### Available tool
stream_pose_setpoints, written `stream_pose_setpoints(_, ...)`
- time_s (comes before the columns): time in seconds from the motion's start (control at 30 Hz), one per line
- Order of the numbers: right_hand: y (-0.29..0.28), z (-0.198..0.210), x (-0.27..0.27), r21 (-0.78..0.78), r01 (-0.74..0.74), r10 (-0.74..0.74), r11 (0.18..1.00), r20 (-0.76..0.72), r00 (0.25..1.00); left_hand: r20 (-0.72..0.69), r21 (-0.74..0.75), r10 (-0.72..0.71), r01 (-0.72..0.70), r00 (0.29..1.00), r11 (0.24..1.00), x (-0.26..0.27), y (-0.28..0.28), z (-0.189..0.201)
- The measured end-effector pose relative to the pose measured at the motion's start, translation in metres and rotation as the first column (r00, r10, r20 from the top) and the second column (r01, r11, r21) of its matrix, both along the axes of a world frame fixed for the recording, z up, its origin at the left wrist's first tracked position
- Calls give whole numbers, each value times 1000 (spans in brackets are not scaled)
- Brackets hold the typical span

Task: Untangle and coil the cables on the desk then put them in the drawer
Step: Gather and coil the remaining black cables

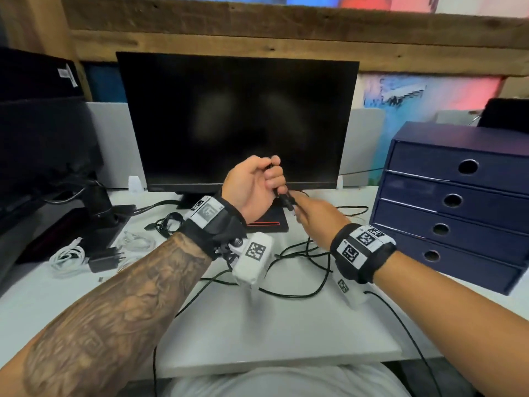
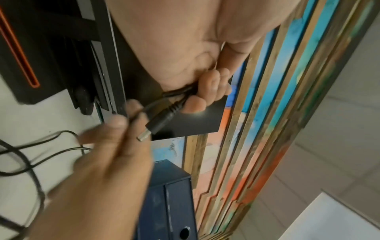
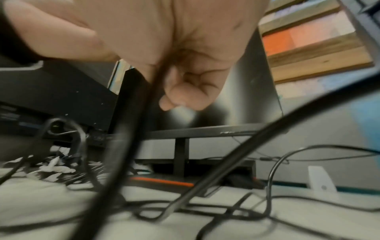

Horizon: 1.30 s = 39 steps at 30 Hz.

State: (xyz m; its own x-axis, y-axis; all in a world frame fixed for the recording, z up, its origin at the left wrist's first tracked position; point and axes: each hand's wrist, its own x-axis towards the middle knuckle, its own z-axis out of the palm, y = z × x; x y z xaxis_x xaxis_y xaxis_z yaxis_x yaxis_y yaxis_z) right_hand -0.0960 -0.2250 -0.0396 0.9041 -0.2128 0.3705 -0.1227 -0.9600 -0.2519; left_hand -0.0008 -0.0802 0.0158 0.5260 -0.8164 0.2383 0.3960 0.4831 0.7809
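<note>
1. Nearest: loose run of the black cable [image 1: 297, 293] sprawls in open loops on the white desk [image 1: 257, 333], one strand trailing off the front edge toward the person; not coiled yet
2. Right hand [image 1: 313, 217] just above those loops, palm down; left wrist view shows thumb and fingers pinched together on the cable close behind its plug; right wrist view shows the strand running out under the palm
3. Left hand [image 1: 253, 186] raised in front of the monitor [image 1: 237, 118], fingers curled tight around a doubled bit of the same cable, plug [image 2: 159, 123] sticking out below the fist with its metal tip bare
4. Step, my read: start of coiling the black cable, plug end anchored in left fist, right hand feeding slack; untangling of the desk loops looks only part done
5. Next move calls for: right hand to slide back along the cable, lift a length clear of the crossing loops, lay it into the left fist as an even loop; watch for snags where strands cross
6. Further left: white cables [image 1: 68, 253], a black adapter [image 1: 104, 260], a small black cable bundle [image 1: 169, 222], all untouched
7. Far right: blue drawer unit [image 1: 458, 207], every drawer closed; one must be opened before stowing
</note>
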Motion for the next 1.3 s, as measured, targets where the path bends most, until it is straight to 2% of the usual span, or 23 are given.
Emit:
stream_pose_setpoints(0.07, 11, -7, 1, 59, -24, 28, 998, -74, 997, -16, -52, 72, -73, 997, 996, 5, -1, 3)
stream_pose_setpoints(0.17, 24, -5, -1, 140, -103, 119, 985, -108, 987, 50, -57, 218, -216, 975, 975, 15, -1, -4)
stream_pose_setpoints(0.3, 35, 15, -13, 119, -166, 186, 979, -179, 966, 77, -56, 300, -296, 951, 953, 19, -3, -16)
stream_pose_setpoints(0.37, 34, 26, -21, 128, -163, 182, 978, -151, 972, 204, -52, 327, -324, 923, 945, 17, -4, -19)
stream_pose_setpoints(0.43, 30, 39, -29, 86, -133, 142, 987, -112, 984, 410, 11, 359, -398, 839, 917, 18, -4, -22)
stream_pose_setpoints(0.5, 25, 48, -35, -52, -113, 111, 992, -37, 993, 612, 69, 321, -454, 723, 888, 19, -3, -28)
stream_pose_setpoints(0.57, 21, 56, -38, -206, -101, 115, 973, 57, 992, 752, 134, 200, -443, 629, 887, 14, -1, -34)
stream_pose_setpoints(0.63, 15, 62, -38, -296, -85, 129, 951, 133, 983, 803, 236, 54, -398, 594, 886, 8, 0, -38)
stream_pose_setpoints(0.73, 1, 63, -36, -327, -69, 148, 943, 225, 963, 722, 373, -75, -296, 688, 880, 4, -1, -34)
stream_pose_setpoints(0.87, -11, 54, -31, -335, -41, 163, 941, 344, 925, 647, 388, -136, -170, 750, 906, 2, 4, -21)
stream_pose_setpoints(0.93, -13, 47, -25, -272, -26, 134, 962, 388, 912, 570, 381, -188, -55, 800, 923, -1, 9, -14)
stream_pose_setpoints(1.0, -14, 38, -18, -126, -53, 100, 991, 405, 909, 474, 340, -203, 34, 857, 940, -5, 13, -7)
stream_pose_setpoints(1.07, -12, 26, -12, 21, -81, 68, 997, 357, 932, 355, 249, -191, 104, 915, 963, -9, 15, -2)
stream_pose_setpoints(1.13, -9, 12, -7, 101, -71, 42, 992, 264, 964, 258, 148, -157, 121, 953, 982, -12, 14, 2)
stream_pose_setpoints(1.3, 10, -6, -3, 204, -124, 103, 971, 110, 989, 81, -38, -2, 5, 997, 999, -9, 8, 6)
